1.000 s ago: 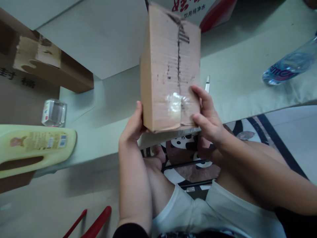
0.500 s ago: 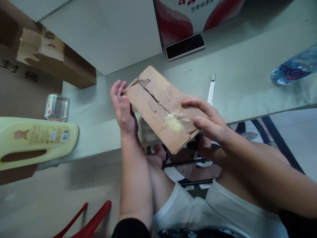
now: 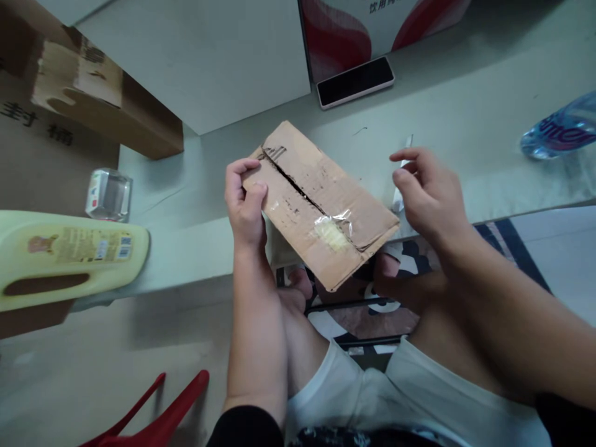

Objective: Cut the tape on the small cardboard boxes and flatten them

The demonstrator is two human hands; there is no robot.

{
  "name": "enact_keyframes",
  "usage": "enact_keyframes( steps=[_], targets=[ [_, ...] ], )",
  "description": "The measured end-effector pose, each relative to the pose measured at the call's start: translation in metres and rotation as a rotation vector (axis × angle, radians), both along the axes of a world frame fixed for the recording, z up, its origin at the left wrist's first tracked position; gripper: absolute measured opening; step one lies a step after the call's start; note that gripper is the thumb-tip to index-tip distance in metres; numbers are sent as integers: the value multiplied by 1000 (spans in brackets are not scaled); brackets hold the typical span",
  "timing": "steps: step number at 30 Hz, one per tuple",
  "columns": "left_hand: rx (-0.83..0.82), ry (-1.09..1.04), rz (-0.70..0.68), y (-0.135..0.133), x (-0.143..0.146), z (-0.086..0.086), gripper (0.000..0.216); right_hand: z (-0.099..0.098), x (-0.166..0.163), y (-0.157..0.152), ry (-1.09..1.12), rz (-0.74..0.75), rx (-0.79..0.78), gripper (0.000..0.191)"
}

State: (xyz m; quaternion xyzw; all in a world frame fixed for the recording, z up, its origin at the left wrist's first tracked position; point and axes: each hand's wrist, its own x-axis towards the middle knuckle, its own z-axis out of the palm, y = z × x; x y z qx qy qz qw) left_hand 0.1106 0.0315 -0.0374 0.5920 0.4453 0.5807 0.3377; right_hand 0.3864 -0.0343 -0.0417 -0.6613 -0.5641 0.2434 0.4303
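Observation:
A small brown cardboard box (image 3: 321, 202) lies tilted over the near edge of the pale table (image 3: 465, 124), its taped seam facing up. My left hand (image 3: 244, 202) grips the box's left end, thumb on top. To the right of the box, my right hand (image 3: 431, 192) hovers off it with fingers loosely curled and nothing in them. A white utility knife (image 3: 400, 186) lies on the table just behind my right hand, mostly hidden by it.
A black phone (image 3: 356, 81) lies by a red-and-white carton (image 3: 372, 25) at the back. A water bottle (image 3: 559, 130) lies far right. A yellow jug (image 3: 69, 254), a small clear container (image 3: 108, 195) and a brown carton (image 3: 69, 105) sit left. Red chair parts (image 3: 153, 422) show below.
The box has gone from upright to lying tilted. My left hand has closed on its left end. My right hand has let go and moved right, toward the knife.

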Motion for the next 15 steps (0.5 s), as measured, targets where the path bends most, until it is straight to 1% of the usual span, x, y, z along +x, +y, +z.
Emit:
enact_keyframes(
  steps=[2, 4, 5, 7, 9, 11, 13, 15],
  targets=[
    [6, -2, -4, 0, 0, 0, 32, -6, 11, 6, -286, -41, -140, 43],
    [4, -18, -2, 0, 0, 0, 32, -11, 16, 8, -494, -28, -246, 46],
    [3, -26, 1, 0, 1, 0, 32, -12, 16, 8, -563, -18, -285, 46],
    [0, -38, 3, 0, 1, 0, 34, -11, 13, 8, -635, -5, -353, 43],
    [3, -41, 1, 0, 2, 1, 36, -7, 8, 7, -636, 7, -415, 40],
    [0, -31, -2, 0, 1, 1, 38, -1, 3, 7, -564, 13, -425, 38],
    [-10, -8, -3, 0, 0, 1, 41, 6, 1, 6, -419, 6, -337, 36],
    [-12, 9, -4, 0, 0, 0, 43, 12, 0, 3, -220, 4, -169, 35]
  ],
)
